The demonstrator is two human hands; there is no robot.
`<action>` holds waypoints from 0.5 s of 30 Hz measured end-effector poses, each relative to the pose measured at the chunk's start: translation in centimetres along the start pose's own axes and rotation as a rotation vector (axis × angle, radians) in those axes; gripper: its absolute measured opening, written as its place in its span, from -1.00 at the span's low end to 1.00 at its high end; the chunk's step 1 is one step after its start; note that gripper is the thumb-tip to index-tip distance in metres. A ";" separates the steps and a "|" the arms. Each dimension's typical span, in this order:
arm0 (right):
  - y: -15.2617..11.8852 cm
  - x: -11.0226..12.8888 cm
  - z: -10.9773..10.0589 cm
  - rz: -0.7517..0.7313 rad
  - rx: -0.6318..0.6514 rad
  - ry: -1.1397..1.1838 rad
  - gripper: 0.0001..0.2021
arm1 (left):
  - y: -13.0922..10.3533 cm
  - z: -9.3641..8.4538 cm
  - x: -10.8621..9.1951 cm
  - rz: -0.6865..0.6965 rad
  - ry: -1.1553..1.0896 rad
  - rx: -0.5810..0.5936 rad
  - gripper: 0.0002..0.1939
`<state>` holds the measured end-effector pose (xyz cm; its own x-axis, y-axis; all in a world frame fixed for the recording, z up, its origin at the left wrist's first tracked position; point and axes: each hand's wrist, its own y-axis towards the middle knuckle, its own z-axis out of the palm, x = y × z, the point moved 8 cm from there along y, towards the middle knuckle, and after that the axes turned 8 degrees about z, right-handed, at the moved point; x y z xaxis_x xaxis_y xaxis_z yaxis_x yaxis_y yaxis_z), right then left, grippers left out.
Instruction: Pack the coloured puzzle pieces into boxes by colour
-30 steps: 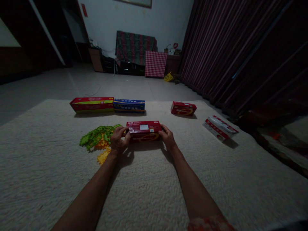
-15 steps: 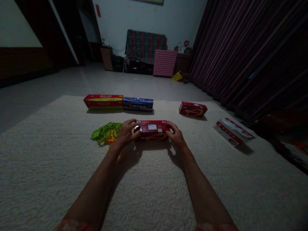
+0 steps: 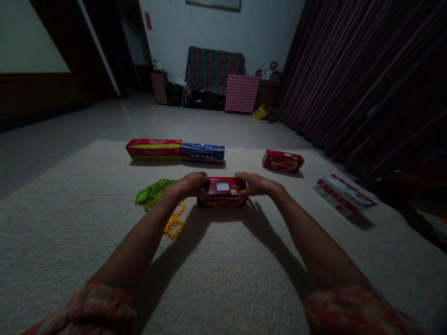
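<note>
A red carton (image 3: 222, 201) with a white label on top rests on the pale quilted mat (image 3: 216, 270) in front of me. My left hand (image 3: 193, 184) holds its left end, fingers bent over the top edge. At the opposite end, my right hand (image 3: 256, 183) grips the upper corner with thumb in front and fingers behind. Beside my left forearm lies a pile of green plastic pieces (image 3: 153, 191), partly hidden by that arm. Yellow gear-like plastic pieces (image 3: 174, 226) spill out nearer to me.
Along the mat's far side stand a long red-and-yellow box (image 3: 153, 150), a blue box (image 3: 202, 153) touching it, and another red carton (image 3: 282, 161). A white-and-red box (image 3: 345, 194) sits tilted at the right. Dark curtains (image 3: 324, 79) hang beyond it.
Both hands have shifted from the carton's ends up over its top, and the wrists are higher. More of the yellow pieces shows now. The view has moved slightly.
</note>
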<state>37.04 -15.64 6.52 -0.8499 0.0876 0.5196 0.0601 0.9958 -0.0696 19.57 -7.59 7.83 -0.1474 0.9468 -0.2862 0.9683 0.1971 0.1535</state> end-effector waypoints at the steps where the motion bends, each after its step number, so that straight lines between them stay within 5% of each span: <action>1: 0.1 0.4 0.0 0.006 0.016 -0.028 -0.69 | 0.1 0.0 0.0 -0.003 0.007 0.012 -0.89; 15: -1.6 2.6 0.1 -0.134 -0.076 -0.185 -0.83 | -0.7 0.2 -0.1 0.111 -0.036 -0.063 -0.91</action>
<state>34.66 -17.05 7.89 -0.9340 -0.0449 0.3545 -0.0263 0.9980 0.0571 18.91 -7.85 7.54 -0.0312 0.9541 -0.2980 0.9635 0.1080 0.2450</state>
